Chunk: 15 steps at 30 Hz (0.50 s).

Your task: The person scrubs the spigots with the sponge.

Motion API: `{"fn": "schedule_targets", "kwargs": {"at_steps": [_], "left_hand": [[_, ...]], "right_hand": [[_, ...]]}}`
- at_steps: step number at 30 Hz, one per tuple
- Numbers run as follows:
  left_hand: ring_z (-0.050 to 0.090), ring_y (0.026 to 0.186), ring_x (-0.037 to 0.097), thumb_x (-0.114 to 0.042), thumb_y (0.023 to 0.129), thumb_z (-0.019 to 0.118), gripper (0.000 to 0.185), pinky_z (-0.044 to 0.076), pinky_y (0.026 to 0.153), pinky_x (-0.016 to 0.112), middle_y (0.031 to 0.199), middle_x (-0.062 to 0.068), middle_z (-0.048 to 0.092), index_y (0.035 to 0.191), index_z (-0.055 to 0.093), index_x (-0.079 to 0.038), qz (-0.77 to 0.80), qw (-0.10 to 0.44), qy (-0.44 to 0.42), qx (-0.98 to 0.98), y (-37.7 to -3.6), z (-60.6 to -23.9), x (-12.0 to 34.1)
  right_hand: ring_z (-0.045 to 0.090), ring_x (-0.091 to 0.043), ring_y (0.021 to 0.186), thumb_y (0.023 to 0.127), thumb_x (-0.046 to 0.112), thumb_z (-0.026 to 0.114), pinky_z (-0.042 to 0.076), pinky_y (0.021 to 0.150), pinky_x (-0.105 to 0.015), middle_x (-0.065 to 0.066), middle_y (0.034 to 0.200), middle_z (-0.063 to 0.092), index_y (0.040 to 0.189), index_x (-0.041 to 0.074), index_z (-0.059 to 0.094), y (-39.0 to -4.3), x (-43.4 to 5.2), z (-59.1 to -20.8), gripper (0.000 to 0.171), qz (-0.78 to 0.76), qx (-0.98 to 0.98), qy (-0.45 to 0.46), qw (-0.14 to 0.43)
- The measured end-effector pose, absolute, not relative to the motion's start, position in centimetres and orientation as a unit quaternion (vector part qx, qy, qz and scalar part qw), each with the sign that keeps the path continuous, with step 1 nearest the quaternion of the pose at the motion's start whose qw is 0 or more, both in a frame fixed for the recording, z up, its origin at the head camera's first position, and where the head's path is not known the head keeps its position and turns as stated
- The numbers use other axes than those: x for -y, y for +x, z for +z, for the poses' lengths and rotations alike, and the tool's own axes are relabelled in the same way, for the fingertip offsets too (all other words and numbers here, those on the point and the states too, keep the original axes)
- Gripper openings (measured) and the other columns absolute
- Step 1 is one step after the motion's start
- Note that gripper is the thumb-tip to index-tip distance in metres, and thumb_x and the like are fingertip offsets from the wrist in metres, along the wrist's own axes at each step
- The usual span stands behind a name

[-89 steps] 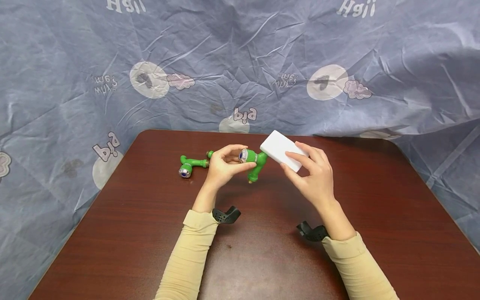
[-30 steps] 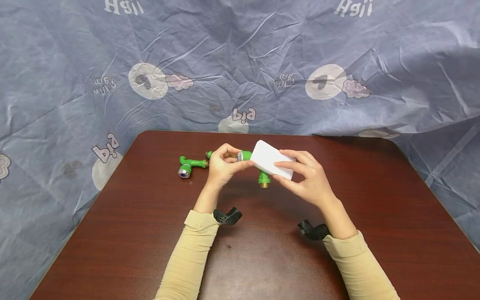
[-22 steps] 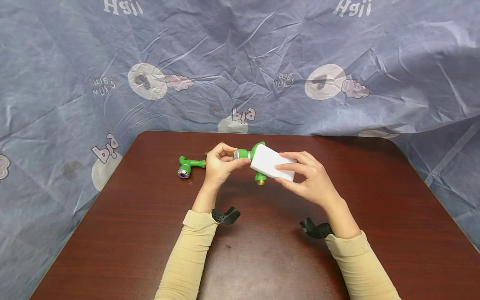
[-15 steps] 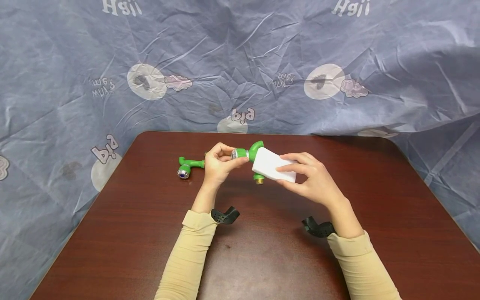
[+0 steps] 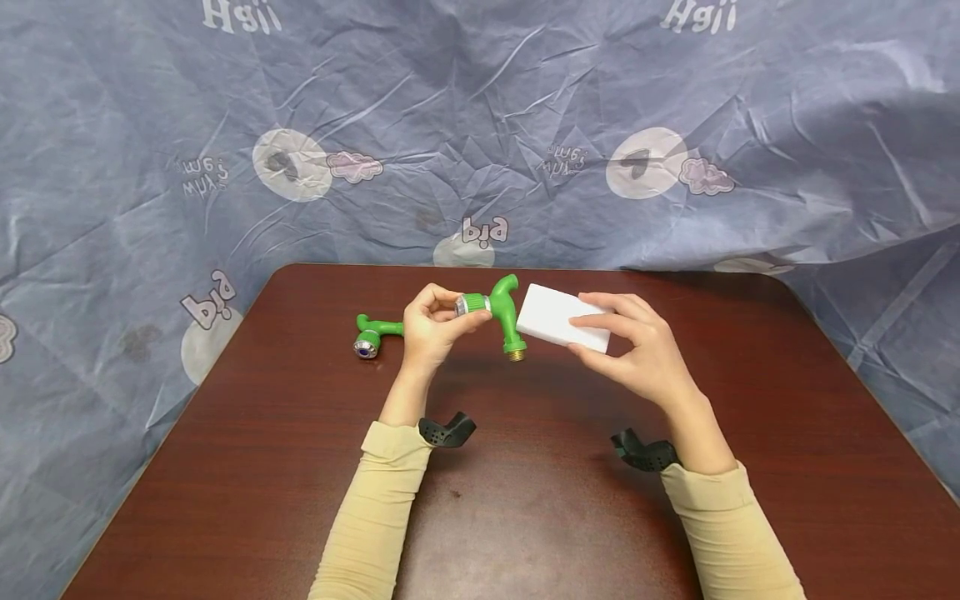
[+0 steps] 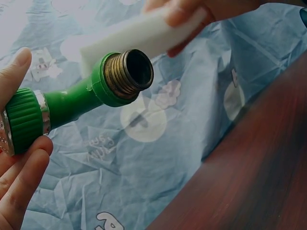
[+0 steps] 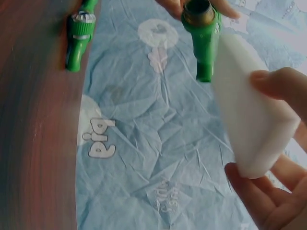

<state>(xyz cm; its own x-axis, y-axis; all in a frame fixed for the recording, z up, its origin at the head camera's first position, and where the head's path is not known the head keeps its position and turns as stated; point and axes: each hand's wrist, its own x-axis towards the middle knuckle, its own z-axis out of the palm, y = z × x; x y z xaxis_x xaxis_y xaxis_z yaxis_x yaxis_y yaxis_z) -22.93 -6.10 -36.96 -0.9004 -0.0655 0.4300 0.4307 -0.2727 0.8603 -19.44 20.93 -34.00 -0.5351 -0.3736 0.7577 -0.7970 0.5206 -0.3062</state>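
A green faucet (image 5: pixel 504 311) with a brass threaded end is held up over the table by my left hand (image 5: pixel 429 327). Thumb and fingers pinch its ribbed knob (image 6: pixel 26 120); the threaded end (image 6: pixel 128 74) points at the camera in the left wrist view. My right hand (image 5: pixel 637 337) grips a white rectangular sponge block (image 5: pixel 558 315) by its right end, thumb on one side and fingers on the other. The block's left edge sits close beside the faucet body in the head view. In the right wrist view, the block (image 7: pixel 249 110) is slightly blurred.
A second green faucet (image 5: pixel 367 340) lies on the dark red-brown table (image 5: pixel 517 500), left of my left hand, which hides its threaded end. Behind the table hangs a wrinkled blue-grey printed cloth (image 5: pixel 480 125).
The white sponge block moved left across the faucet, covering much of it, then back right, uncovering the body. My left hand shifted slightly left, and the faucet turned so its spout points up.
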Motion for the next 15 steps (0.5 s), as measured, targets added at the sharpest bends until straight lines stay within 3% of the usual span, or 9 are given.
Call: {"fn": "schedule_targets", "kwargs": {"at_steps": [6,15], "left_hand": [[0.066,0.061,0.014,0.015,0.065,0.076,0.033,0.056,0.056,0.031,0.078,0.001,0.067,0.083,0.059,-0.006,-0.785,0.157,-0.17,0.575,-22.9,-37.0,5.7],[0.067,0.063,0.013,0.016,0.064,0.076,0.033,0.056,0.057,0.031,0.079,0.0,0.068,0.084,0.059,-0.006,-0.786,0.156,-0.178,0.571,-22.7,-37.0,5.5]], "right_hand": [[0.056,-0.025,0.101,0.063,0.01,0.083,0.041,0.082,-0.028,-0.009,0.115,0.064,0.094,0.011,0.075,-19.4,-19.5,-34.2,0.032,0.364,0.782,0.367,0.348],[0.057,-0.029,0.099,0.063,0.011,0.084,0.043,0.075,-0.04,-0.011,0.115,0.064,0.095,0.011,0.075,-19.5,-18.6,-34.9,0.033,0.33,0.791,0.341,0.386]]}}
